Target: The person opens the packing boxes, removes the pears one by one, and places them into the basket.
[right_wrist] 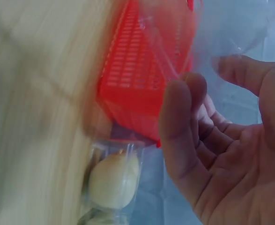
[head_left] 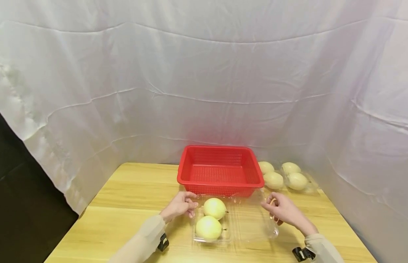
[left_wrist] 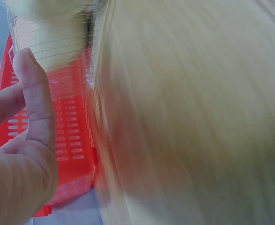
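Observation:
In the head view, an unlatched clear plastic clamshell box [head_left: 226, 236] lies on the table, holding two pale yellow, pear-like fruits [head_left: 208, 228] with short dark stems. Its lid [head_left: 251, 223] spreads out to the right. My left hand [head_left: 180, 206] holds the box at its left side; the left wrist view has the thumb [left_wrist: 34, 93] against the plastic wall. At the lid's right edge is my right hand [head_left: 284, 210], fingers curled. Seen in the right wrist view, thumb and forefinger [right_wrist: 174, 117] pinch the lid's clear edge.
Behind the box stands a red perforated basket [head_left: 220, 189]. To its right, several similar fruits [head_left: 296, 181] sit in clear packaging near the table's far right corner. Pale curtains [head_left: 223, 80] hang around the back and sides of the wooden table [head_left: 125, 215].

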Demonstrator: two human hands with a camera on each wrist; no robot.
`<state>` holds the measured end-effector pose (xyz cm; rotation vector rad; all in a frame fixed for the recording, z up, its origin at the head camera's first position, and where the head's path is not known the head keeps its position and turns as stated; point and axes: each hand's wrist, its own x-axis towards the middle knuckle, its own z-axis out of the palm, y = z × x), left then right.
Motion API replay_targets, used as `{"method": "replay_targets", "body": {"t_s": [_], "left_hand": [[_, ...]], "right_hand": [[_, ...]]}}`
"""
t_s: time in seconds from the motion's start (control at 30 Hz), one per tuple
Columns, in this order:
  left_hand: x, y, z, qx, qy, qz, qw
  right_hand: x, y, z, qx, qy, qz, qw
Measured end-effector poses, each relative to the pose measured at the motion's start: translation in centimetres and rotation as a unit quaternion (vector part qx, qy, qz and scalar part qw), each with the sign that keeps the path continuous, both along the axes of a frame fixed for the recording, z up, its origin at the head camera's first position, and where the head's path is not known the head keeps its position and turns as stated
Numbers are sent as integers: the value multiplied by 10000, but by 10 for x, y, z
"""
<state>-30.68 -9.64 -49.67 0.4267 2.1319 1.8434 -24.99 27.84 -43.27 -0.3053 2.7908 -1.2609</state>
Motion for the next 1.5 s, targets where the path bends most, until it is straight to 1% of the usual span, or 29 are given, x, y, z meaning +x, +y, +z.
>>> {"method": "replay_targets", "body": {"t_s": [0.2,0.33,0.5,0.7,0.8,0.9,1.03,1.1,1.2,1.27,1.37,1.43,1.5], "left_hand": [[2,3,0,59,-78,78,9999],[-1,6,0,77,-19,155,9998],[-6,10,0,-3,94,262,9996],[-7,15,1,0,106,371,9993],[-7,16,0,60,80,427,9990],[-7,16,-1,121,63,480,9988],[-6,17,-1,120,65,528,9985],[-6,17,-1,95,64,546,9984],[-5,17,-1,71,65,576,9983],[-6,18,-2,24,90,639,9979],[-6,19,-1,-20,106,750,9971],[-6,20,-1,-24,102,816,9966],[-5,19,0,-17,125,837,9964]], "right_hand": [[-4,7,-9,258,-168,-112,9995],[-7,10,-15,442,-340,-198,9982],[-9,13,-20,601,-572,-234,9963],[-10,16,-23,845,-555,-152,9948],[-12,15,-26,1034,-438,-34,9937],[-17,9,-29,1346,-5,47,9909],[-24,-2,-32,1730,976,-119,9800],[-28,-8,-32,1750,1490,-274,9729],[-34,-16,-27,1646,2159,-401,9616],[-39,-21,-23,1638,2643,-497,9491],[-47,-27,-16,1720,3241,-373,9295],[-53,-30,-14,1870,3559,-224,9153],[-59,-34,-12,2018,3679,-21,9077]]}}
